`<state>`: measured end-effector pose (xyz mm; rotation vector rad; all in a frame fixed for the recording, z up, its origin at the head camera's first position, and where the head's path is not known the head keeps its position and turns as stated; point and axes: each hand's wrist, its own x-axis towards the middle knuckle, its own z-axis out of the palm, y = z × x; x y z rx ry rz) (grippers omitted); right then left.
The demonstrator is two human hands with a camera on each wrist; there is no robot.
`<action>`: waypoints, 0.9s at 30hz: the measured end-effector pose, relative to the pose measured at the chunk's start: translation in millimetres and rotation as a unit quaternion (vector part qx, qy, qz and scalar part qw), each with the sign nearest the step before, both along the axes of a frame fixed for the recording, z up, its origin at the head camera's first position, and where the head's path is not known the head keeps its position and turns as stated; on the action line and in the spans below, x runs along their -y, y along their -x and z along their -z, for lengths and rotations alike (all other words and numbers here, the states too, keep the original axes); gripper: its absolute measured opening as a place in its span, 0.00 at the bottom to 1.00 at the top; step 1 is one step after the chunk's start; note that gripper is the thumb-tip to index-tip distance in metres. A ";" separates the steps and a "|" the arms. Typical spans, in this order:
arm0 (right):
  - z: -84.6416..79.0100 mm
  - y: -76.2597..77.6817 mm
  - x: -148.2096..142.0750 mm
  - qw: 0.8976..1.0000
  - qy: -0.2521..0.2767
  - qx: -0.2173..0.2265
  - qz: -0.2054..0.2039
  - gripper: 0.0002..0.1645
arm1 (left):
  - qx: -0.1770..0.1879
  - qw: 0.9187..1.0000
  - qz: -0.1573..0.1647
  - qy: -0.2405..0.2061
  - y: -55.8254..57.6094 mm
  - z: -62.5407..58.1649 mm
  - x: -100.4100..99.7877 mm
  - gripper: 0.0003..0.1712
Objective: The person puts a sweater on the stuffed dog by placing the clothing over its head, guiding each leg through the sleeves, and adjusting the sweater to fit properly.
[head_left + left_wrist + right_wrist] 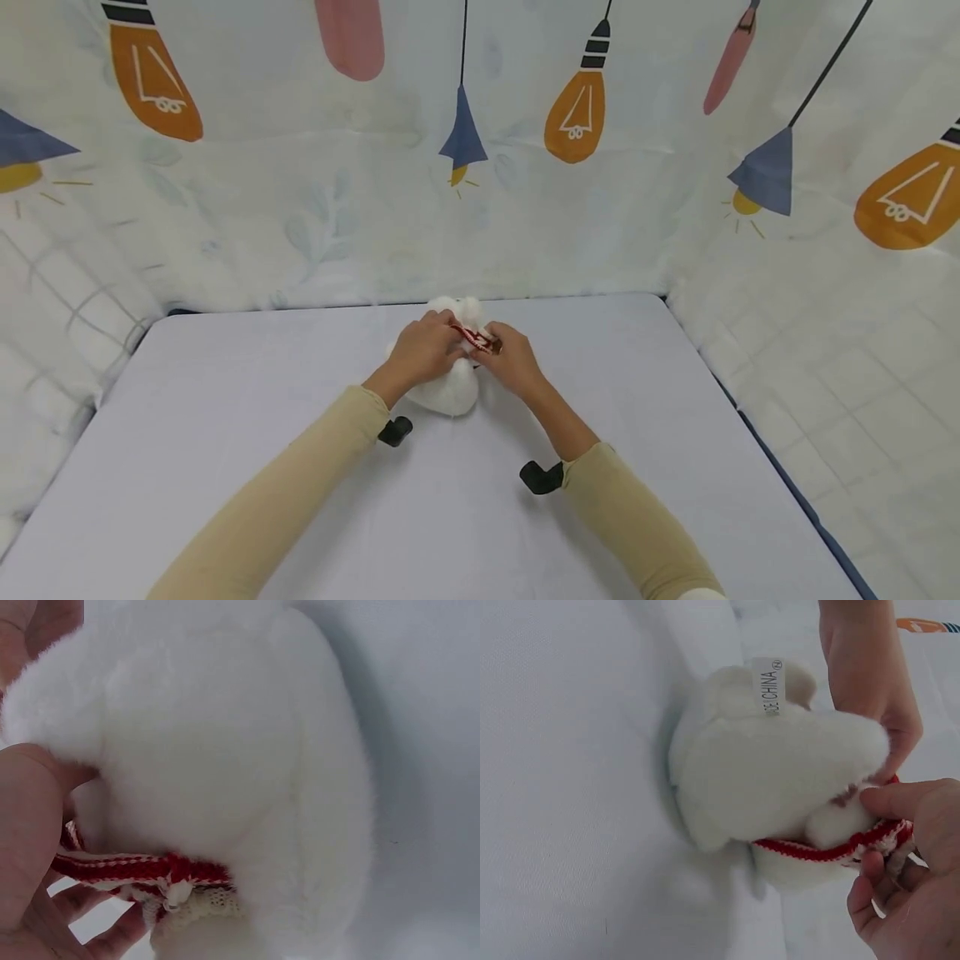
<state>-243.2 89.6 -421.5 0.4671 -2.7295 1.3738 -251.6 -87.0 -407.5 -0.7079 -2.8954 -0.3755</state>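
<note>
A white plush toy (pixel 447 390) lies on the table, its fluffy body filling much of the left wrist view. Round part of it runs a red-and-white knitted garment (pixel 817 851), bunched along one edge. My left hand (pixel 427 346) grips the toy from the left; in the left wrist view its thumb presses the white fur while the fingers reach under the knit. From the other side, my right hand (pixel 513 360) pinches the knit's edge between thumb and fingers. A white tag (pixel 769 686) printed "CHINA" sticks up from the plush. The toy's face is not visible.
A pale cloth covers the table (pixel 300 517), whose far edge meets a patterned curtain (pixel 360 217) with printed lamps and bulbs. Similar curtain walls stand at both sides. Dark wrist-camera mounts (pixel 542 477) jut out near the sleeve cuffs.
</note>
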 end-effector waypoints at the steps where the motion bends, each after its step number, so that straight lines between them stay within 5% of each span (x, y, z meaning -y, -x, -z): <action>1: 0.4 -0.9 1.7 1.000 0.008 0.001 -0.003 0.12 | -0.003 1.000 -0.007 0.002 -0.2 0.5 0.5 0.11; 7: 1.3 -7.4 6.9 0.998 0.060 0.018 -0.013 0.11 | -0.017 0.999 -0.036 0.005 2.1 4.6 0.3 0.09; 15: 2.2 -13.1 3.0 0.998 0.050 0.023 -0.021 0.14 | -0.028 0.998 -0.062 -0.008 0.6 5.2 -3.3 0.05; 27: -4.4 -8.1 -9.1 0.999 0.032 0.016 0.002 0.16 | 0.002 0.991 -0.039 -0.125 0.4 5.7 4.8 0.16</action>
